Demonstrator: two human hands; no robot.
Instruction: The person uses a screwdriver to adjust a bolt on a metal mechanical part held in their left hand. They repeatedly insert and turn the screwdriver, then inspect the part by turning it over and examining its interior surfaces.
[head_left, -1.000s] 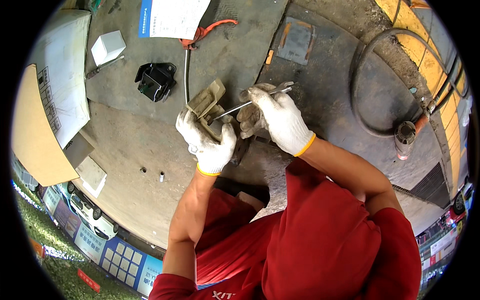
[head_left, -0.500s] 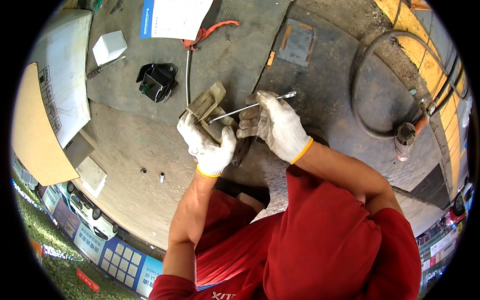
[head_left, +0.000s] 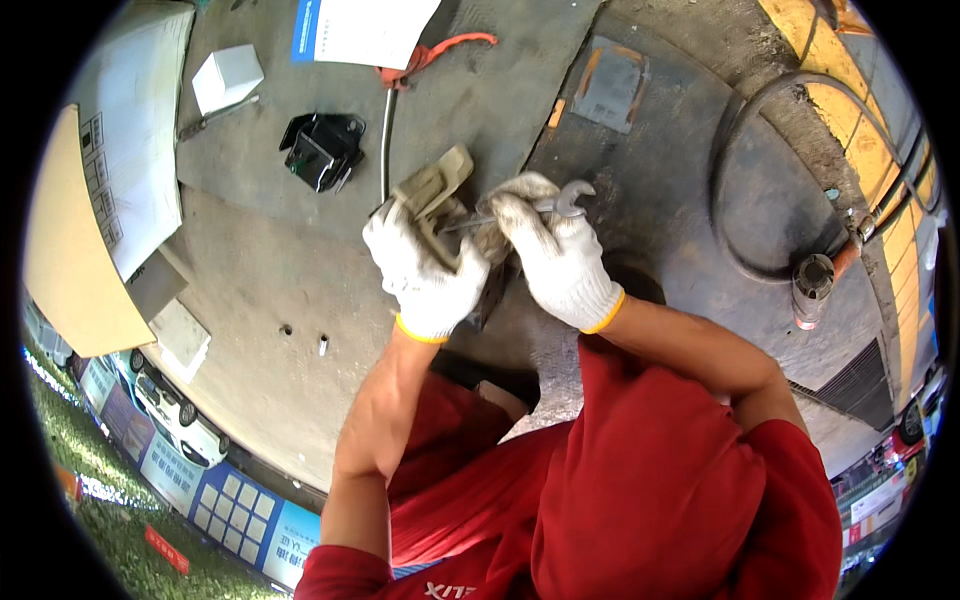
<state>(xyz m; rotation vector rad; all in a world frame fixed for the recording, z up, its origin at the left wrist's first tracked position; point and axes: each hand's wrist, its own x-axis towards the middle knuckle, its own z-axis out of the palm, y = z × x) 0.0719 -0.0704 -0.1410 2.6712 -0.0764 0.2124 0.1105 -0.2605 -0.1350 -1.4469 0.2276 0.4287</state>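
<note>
Both of my hands wear white knit gloves with yellow cuffs. My left hand (head_left: 428, 280) is wrapped round a dirty, tan-grey metal bracket (head_left: 432, 185), tilted in the grip. My right hand (head_left: 555, 255) closes on a silver wrench (head_left: 572, 198); its open-ended jaw sticks out on the right, above the fingers. The shank passes behind the right fingers, and its other end reaches in at the bracket, where gloves partly hide it. A black mount bracket (head_left: 323, 150) lies on the dark mat beyond my left hand.
A metal bar with a red-orange handle (head_left: 400, 75) lies ahead, partly under a printed sheet (head_left: 365, 30). A white box (head_left: 227, 78) and cardboard (head_left: 90, 250) are left. Right are a hose (head_left: 722, 190) and an air tool (head_left: 812, 285). A small socket (head_left: 323, 345) stands near left.
The wrench has turned in my right hand, its open jaw now showing larger and the shank mostly covered by fingers. The right fingers have closed in; the bracket stays in my left hand.
</note>
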